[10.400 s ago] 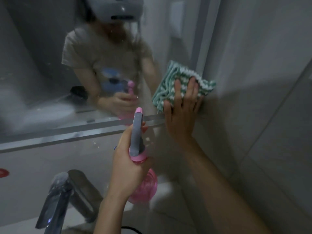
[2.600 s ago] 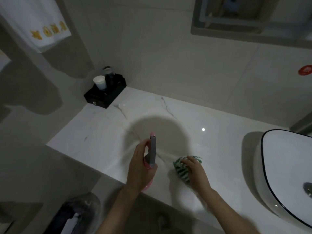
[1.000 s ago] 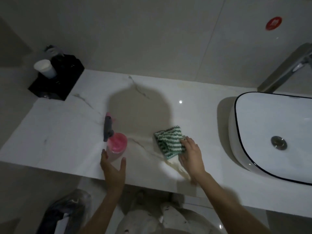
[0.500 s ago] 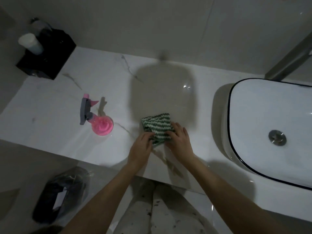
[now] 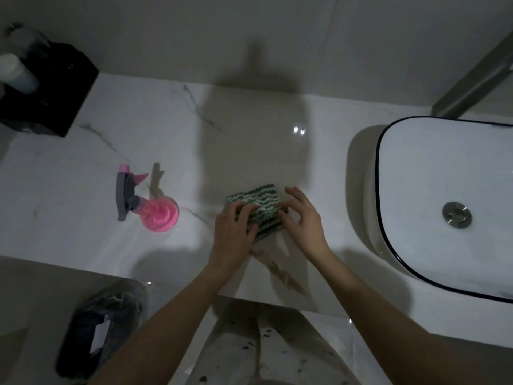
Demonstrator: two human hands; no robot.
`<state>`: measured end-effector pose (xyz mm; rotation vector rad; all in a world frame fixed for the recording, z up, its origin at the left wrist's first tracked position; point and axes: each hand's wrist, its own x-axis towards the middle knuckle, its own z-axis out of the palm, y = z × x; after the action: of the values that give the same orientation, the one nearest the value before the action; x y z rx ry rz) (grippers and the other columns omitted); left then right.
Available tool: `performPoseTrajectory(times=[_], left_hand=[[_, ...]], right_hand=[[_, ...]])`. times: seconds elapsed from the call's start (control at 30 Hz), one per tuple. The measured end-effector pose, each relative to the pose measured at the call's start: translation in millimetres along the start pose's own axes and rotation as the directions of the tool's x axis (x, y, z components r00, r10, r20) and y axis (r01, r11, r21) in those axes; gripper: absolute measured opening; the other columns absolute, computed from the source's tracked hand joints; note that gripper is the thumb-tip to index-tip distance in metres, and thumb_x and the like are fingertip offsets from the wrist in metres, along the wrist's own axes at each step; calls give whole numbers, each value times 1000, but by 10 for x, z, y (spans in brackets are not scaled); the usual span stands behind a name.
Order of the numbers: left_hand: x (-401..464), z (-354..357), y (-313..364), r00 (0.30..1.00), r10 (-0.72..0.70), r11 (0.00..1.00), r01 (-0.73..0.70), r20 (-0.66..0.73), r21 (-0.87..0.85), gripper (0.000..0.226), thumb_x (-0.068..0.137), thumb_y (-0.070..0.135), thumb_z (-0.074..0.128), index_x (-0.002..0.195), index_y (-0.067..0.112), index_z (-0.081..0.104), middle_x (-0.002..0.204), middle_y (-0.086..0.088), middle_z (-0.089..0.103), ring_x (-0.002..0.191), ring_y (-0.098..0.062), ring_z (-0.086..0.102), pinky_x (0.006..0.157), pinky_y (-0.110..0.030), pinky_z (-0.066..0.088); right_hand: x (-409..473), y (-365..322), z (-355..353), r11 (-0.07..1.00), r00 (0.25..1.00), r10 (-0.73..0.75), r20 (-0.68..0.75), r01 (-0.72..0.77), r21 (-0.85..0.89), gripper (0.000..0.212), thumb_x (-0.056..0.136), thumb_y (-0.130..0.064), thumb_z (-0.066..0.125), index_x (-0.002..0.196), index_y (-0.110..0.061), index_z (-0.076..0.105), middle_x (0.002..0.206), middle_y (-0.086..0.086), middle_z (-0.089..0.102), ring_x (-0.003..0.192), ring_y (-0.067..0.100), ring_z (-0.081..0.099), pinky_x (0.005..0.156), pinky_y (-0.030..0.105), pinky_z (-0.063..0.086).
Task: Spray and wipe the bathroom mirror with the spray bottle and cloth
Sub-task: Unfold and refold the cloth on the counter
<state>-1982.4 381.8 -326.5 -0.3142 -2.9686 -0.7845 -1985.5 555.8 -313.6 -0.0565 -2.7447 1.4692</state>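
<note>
1. In the head view, we see the green-and-white striped woven cloth (image 5: 256, 208) lying folded on the glossy white marble-veined countertop (image 5: 83, 190), between the two hands.
2. Our left hand (image 5: 234, 232) lies over the cloth's left part, fingers bent down onto it; whether they pinch a fold or only press, we cannot tell. Our right hand (image 5: 301, 218) is at the cloth's right edge with fingers spread and loosely curved, fingertips about touching it, gripping nothing that we can make out.
3. We judge the cloth soft, light and limp; it should be taken at a folded edge or corner, or it may flop open.
4. The pink plastic spray bottle with a grey trigger head (image 5: 147, 207) stands apart to the left, held by nobody. We judge it light and smooth, best taken round the neck.
5. The countertop looks slick. A white oval basin with a dark rim (image 5: 388, 218) sits on the right, and a black box (image 5: 44, 90) stands in the far left corner against the pale wall.
</note>
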Motion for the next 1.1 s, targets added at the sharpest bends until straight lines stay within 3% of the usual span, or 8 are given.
performPoseTrajectory(times=[0.1, 0.2, 0.33, 0.47, 0.57, 0.7, 0.97, 1.1], left_hand=[[137, -139, 26, 999, 6, 998, -9, -45, -55, 27, 83, 19, 53, 106, 10, 63, 103, -10, 63, 88, -26, 59, 79, -30, 42], [192, -264, 64, 1000, 2, 982, 1, 15, -186, 28, 88, 25, 50, 106, 9, 66, 100, -8, 67, 86, -25, 63, 76, -29, 47], [199, -390, 139, 995, -88, 925, 98, 44, -367, 23, 87, 24, 63, 102, 8, 69, 98, -6, 70, 87, -18, 63, 79, -22, 46], [175, -461, 201, 972, -232, 845, 222, 41, -487, 18, 85, 23, 66, 98, 11, 70, 90, -2, 71, 81, -12, 64, 75, -20, 49], [134, -495, 234, 965, -254, 811, 251, 68, -529, 19, 85, 24, 66, 99, 13, 71, 89, 1, 72, 79, -8, 65, 73, -15, 49], [48, -506, 239, 961, -244, 791, 275, 130, -547, 22, 84, 20, 68, 103, 10, 71, 91, -1, 73, 82, -9, 67, 77, -20, 52], [-7, -586, 333, 960, -258, 790, 272, 105, -550, 13, 78, 10, 71, 90, 13, 69, 80, 2, 68, 74, -3, 62, 67, -6, 46], [-14, -612, 386, 971, -172, 796, 236, 166, -557, 17, 81, 11, 68, 97, 16, 68, 88, 3, 69, 83, -5, 65, 76, -16, 52]], right_hand=[[9, -151, -79, 996, 999, 44, -29, -41, 85, 12, 88, -10, 64, 97, -11, 71, 130, -6, 50, 124, 3, 39, 98, 0, 22], [33, -231, -106, 986, 988, 117, -104, -103, 128, 11, 89, -12, 62, 98, -14, 70, 125, -8, 49, 117, 2, 42, 93, -4, 23], [12, -306, -92, 970, 953, 215, -216, -182, 160, 20, 89, -16, 64, 108, -17, 65, 118, -5, 54, 112, 6, 47, 92, 3, 29], [-195, -432, -76, 933, 880, 339, -332, -269, 240, 14, 88, -14, 65, 102, -15, 63, 97, -4, 61, 83, 7, 57, 74, 13, 44], [-330, -503, -55, 899, 902, 384, -197, -317, 301, 3, 88, -13, 65, 87, -14, 67, 79, -4, 67, 72, 4, 61, 66, 9, 45], [-393, -609, 46, 880, 935, 354, -28, -322, 349, 6, 87, -15, 66, 91, -19, 69, 82, -8, 68, 78, 3, 64, 72, 14, 49], [-397, -729, 119, 818, 946, 325, -11, -275, 505, 8, 85, -20, 69, 91, -16, 72, 84, -1, 73, 81, 12, 69, 77, 29, 55], [-390, -746, 96, 819, 943, 331, -44, -263, 509, 14, 85, -21, 69, 96, -13, 72, 85, -2, 73, 82, 9, 68, 77, 26, 54]])
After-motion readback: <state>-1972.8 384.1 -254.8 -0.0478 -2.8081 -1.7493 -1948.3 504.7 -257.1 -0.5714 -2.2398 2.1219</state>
